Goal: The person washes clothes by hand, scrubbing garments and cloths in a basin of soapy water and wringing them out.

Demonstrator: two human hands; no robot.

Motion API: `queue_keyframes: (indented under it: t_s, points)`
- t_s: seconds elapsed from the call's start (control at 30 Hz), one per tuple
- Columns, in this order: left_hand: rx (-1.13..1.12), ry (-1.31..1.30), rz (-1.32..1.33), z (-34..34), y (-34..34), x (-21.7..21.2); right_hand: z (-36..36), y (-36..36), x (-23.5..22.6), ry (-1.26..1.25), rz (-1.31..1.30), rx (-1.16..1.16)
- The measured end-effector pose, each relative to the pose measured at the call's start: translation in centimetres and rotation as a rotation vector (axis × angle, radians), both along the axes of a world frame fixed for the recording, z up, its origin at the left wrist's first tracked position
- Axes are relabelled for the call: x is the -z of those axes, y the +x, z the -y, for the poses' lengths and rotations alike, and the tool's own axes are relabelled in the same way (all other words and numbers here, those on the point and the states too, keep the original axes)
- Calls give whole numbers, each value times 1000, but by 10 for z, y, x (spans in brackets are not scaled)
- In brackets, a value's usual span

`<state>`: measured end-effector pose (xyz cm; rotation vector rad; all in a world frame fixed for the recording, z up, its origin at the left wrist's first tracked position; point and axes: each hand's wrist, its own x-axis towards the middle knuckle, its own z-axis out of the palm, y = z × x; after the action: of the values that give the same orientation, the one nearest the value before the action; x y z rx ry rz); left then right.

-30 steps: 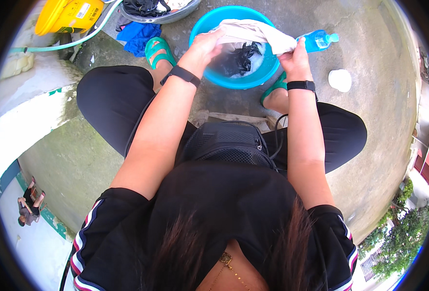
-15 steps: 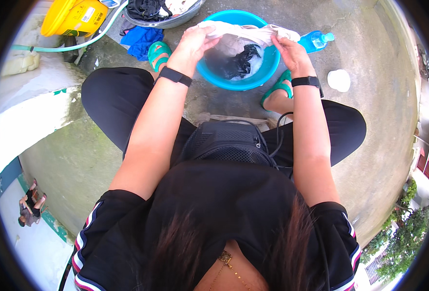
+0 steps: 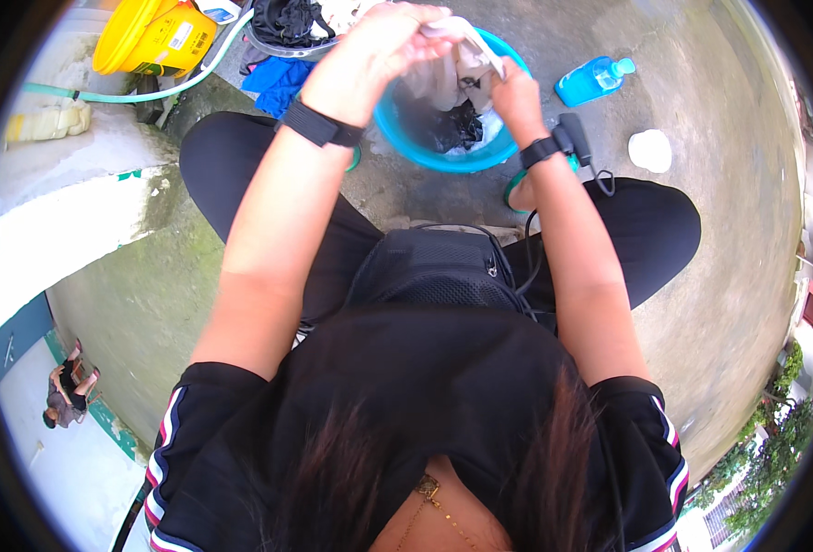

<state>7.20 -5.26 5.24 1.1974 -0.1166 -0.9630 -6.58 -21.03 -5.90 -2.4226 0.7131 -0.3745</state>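
Note:
A pale pinkish-white garment (image 3: 469,57) is stretched between my hands above a turquoise basin (image 3: 394,147). At its upper left end, my left hand (image 3: 377,53) pinches the cloth between thumb and fingers. My right hand (image 3: 518,103) is closed on the other end, over the basin's right rim. Part of the garment hangs down into the basin, where a black cloth (image 3: 460,129) lies in cloudy, sudsy water. How far the pale garment goes under the water I cannot tell.
Right of the basin lie a blue bottle (image 3: 594,81) and a white tub-like object (image 3: 650,151). To the upper left are a metal bowl of clothes (image 3: 282,26), a blue cloth (image 3: 280,85), a yellow bucket (image 3: 160,39) and a pale green hose (image 3: 149,90). A person (image 3: 68,386) sits far left.
My left hand has risen and turned, lifting its end of the garment. My right hand has moved slightly left and down, its fingers now curled into a fist, so the cloth slants between them.

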Motion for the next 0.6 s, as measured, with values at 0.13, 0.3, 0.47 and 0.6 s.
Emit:
queue_keyframes:
  t_s: [0.13,0.3,0.47,0.6]
  points:
    - [-71,84,-93,-9,20,-18,29,6,-63,5,274,-21]
    - [-107,196,172,-12,22,-62,18,5,-167,0,366,-168]
    - [-58,166,257,-15,19,-93,21,2,-191,-8,372,-171]
    - [51,258,428,-14,28,-50,32,4,-159,72,283,-192]
